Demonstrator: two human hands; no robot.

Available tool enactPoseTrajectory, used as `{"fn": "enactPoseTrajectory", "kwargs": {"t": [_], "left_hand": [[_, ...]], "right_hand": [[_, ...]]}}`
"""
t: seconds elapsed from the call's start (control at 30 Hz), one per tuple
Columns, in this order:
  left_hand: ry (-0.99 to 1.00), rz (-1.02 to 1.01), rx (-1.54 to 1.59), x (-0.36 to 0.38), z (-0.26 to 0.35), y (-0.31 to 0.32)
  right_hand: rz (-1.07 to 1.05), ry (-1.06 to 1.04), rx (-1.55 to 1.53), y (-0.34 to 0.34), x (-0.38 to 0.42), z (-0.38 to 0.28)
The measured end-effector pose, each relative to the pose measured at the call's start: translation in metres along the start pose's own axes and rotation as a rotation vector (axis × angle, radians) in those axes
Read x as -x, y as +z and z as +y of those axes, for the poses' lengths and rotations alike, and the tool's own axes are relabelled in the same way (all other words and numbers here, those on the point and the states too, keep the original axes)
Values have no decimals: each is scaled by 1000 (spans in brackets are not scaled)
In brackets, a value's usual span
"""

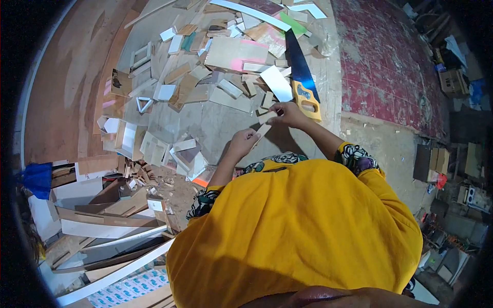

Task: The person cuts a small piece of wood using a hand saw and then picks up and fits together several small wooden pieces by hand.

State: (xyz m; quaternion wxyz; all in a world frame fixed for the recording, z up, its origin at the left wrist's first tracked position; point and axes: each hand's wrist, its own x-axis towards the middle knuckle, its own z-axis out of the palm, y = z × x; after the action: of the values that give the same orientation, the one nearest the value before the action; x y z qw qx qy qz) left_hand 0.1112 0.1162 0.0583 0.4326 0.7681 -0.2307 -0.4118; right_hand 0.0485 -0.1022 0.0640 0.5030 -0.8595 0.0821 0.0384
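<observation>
A narrow strip of wood [263, 129] runs slantwise between my two hands, above the bare part of the work table. My left hand [242, 143] pinches its lower end near my body. At the upper end, the fingers of my right hand [287, 115] close on it, next to small wood blocks [267, 99]. Just beyond my right hand lies a handsaw with a yellow handle [307, 101] and a dark blade [300, 61]. Beside the saw is a white rectangular board piece [277, 83].
Many offcuts and small frames cover the work table [226, 123], including a pale board with pink edges [237, 53] and a white triangular frame [144, 104]. Long scrap boards [108, 226] pile up at lower left. A worn red surface [385, 66] lies at right.
</observation>
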Motion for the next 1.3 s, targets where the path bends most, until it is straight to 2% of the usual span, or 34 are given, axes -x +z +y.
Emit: {"fn": "enactPoseTrajectory", "kwargs": {"t": [0.13, 0.2, 0.27, 0.33, 0.4, 0.43, 0.47, 0.57, 0.67, 0.73, 0.83, 1.0, 1.07, 1.1, 1.17, 1.2, 1.27, 1.3], "left_hand": [[-62, 137, -11, 1, 2, -11], [-75, 174, 30, -4, -5, -15], [-116, 258, 62, -10, -13, -19], [-106, 287, 115, -16, -20, -21], [-94, 316, 167, -19, -23, -22], [-125, 321, 275, -20, -21, -22], [-156, 326, 384, -21, -19, -23], [-162, 331, 457, -23, -12, -22], [-165, 354, 513, -25, -8, -21], [-127, 390, 516, -30, -17, -19], [-92, 434, 507, -26, -20, -22], [-92, 468, 543, -20, -24, -28], [-66, 486, 488, -17, -22, -29], [-65, 486, 488, -19, -27, -27], [132, 610, 246, -27, -40, -24], [135, 608, 244, -27, -39, -27], [-24, 498, 64, -27, -33, -35], [-19, 500, 62, -28, -31, -37]], "right_hand": [[23, 113, 127, -1, -29, -6], [42, 70, 143, -1, -39, -6], [147, -142, 87, 1, -52, 6], [197, -117, 83, -4, -56, 1], [376, -55, -16, -15, -56, -6], [322, 7, 266, -26, -55, -13], [322, 14, 268, -30, -55, -18], [-40, -99, 369, -31, -46, -27], [79, -160, 486, -11, -53, -11], [36, -138, 526, -13, -58, -18], [-54, -130, 820, -12, -68, -15], [-54, -174, 707, -34, -80, 4], [53, -110, 601, -45, -80, -7], [56, 23, 560, -49, -76, -26], [25, 32, 554, -45, -78, -20], [-6, 42, 547, -41, -78, -15], [27, 43, 495, -23, -78, -5], [55, 41, 442, -15, -81, -4]]}}
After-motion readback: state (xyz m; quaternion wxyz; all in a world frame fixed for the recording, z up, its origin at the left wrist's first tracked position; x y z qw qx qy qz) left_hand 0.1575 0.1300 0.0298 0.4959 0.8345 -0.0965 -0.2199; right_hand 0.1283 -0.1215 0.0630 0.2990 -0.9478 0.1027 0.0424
